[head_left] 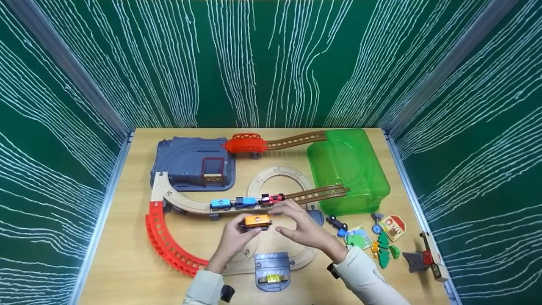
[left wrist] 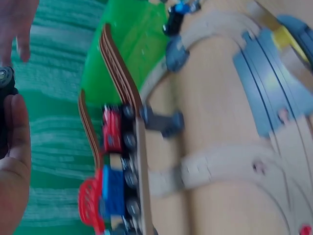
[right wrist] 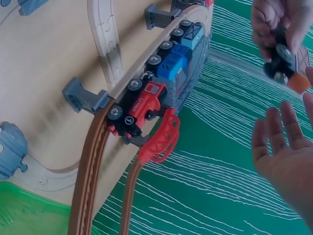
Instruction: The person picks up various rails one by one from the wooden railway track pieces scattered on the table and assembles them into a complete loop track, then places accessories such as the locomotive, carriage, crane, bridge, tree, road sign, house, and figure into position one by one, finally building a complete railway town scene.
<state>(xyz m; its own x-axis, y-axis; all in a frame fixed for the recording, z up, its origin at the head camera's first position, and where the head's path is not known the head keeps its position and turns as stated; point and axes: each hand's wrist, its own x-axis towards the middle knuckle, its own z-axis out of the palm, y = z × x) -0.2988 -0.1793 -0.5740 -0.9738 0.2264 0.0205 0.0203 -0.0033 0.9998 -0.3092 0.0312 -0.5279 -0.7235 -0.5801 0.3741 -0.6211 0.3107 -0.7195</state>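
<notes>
Between its thumb and fingers my left hand [head_left: 233, 237] grips an orange toy train car [head_left: 257, 220], held above the track layout. In the right wrist view the car's black wheels and orange body [right wrist: 296, 82] show. My right hand [head_left: 302, 226] is just to the right of the car, apart from it, with fingers spread and nothing in them. Behind the hands a toy train stands on the raised track: a red engine [head_left: 272, 198], a blue car [head_left: 246, 202] and a light blue car [head_left: 220, 203].
A grey tunnel block [head_left: 190, 161] stands back left, a translucent green box [head_left: 351, 169] back right, a red bridge [head_left: 246, 144] between. Red curved track [head_left: 167, 243] runs front left. A grey crossing plate [head_left: 272, 267] lies in front. Small toy trees [head_left: 383, 250] and other pieces lie right.
</notes>
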